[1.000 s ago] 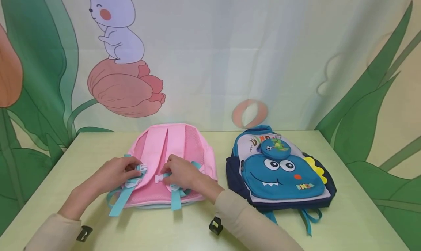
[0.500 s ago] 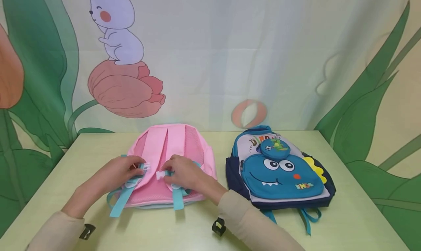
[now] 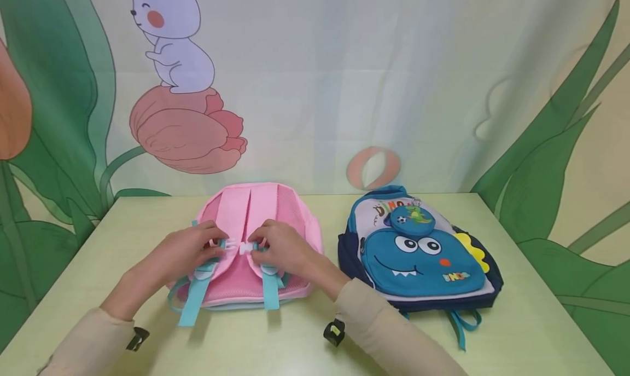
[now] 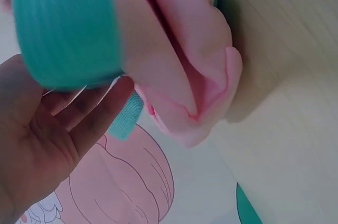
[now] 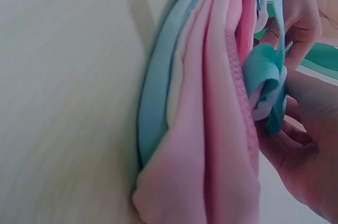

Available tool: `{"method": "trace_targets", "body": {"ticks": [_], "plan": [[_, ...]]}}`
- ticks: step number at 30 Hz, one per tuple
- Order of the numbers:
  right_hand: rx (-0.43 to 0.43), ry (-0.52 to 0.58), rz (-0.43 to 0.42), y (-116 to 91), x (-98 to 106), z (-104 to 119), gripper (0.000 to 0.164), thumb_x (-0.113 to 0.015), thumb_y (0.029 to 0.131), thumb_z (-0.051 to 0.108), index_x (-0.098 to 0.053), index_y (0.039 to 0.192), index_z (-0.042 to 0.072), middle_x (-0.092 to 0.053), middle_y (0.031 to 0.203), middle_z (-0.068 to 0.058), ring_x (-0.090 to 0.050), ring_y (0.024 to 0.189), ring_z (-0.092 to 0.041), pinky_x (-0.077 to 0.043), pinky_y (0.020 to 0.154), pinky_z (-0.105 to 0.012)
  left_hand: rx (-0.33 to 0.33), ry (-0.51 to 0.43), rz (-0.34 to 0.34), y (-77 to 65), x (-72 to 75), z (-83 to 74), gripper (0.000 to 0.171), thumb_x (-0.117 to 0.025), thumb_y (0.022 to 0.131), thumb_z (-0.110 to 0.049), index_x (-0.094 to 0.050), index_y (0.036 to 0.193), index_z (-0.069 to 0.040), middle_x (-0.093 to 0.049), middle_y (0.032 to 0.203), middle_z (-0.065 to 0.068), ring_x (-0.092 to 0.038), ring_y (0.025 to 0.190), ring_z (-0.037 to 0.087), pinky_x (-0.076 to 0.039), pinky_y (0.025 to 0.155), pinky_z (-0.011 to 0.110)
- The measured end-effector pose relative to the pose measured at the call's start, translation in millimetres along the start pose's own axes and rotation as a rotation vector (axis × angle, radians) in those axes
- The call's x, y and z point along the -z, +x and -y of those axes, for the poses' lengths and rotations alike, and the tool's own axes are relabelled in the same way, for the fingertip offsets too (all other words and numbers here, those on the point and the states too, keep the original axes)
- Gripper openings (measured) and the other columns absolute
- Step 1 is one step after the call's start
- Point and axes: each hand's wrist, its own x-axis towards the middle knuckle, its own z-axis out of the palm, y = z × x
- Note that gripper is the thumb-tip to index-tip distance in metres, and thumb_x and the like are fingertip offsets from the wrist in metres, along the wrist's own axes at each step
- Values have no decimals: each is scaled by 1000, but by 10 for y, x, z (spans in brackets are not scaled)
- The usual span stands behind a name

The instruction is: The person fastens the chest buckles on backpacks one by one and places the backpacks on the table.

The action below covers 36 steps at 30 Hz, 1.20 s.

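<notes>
A pink backpack point(image 3: 290, 217) lies with its shoulder straps up on the table, in the head view left of centre. My left hand point(image 3: 189, 250) pinches one white buckle half point(image 3: 230, 244), whose prongs point right. Facing it across a narrow gap, another white buckle half point(image 3: 245, 248) is pinched by my right hand point(image 3: 285, 250). Teal webbing point(image 3: 196, 299) hangs from the straps toward the table's front. In the left wrist view a broad teal strap point(image 4: 68, 28) hides some of the fingers. Looped teal webbing point(image 5: 262, 71) lies beside the right hand in its wrist view.
To the right lies a blue dinosaur backpack point(image 3: 423, 266), its front up and a small round pouch point(image 3: 412, 220) on it. Its teal straps point(image 3: 460, 332) trail onto the pale table point(image 3: 275, 343). A printed curtain point(image 3: 295, 91) stands behind the table.
Both hands have moved the buckle halves closer together and slightly up, over the middle of the pink backpack. The left strap's teal end has shifted right. The blue backpack has stayed put.
</notes>
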Motion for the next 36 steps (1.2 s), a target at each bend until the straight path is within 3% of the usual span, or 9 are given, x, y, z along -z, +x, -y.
{"method": "trace_targets", "body": {"ticks": [7, 36], "plan": [[-3, 1, -2, -7, 87, -1, 29, -73, 89, 20, -72, 116, 10, -66, 105, 1, -64, 90, -8, -48, 71, -10, -16, 48, -27, 48, -16, -55, 33, -77, 87, -27, -70, 116, -14, -61, 92, -7, -54, 75, 7, -46, 67, 26], [-6, 47, -31, -23, 110, -57, 30, -73, 89, 20, -72, 117, 9, -65, 104, 1, -61, 85, -4, -49, 69, -11, -40, 46, -6, 104, -21, -79, 31, -76, 88, -24, -70, 117, -14, -61, 93, -7, -55, 76, 6, -47, 68, 26]]}}
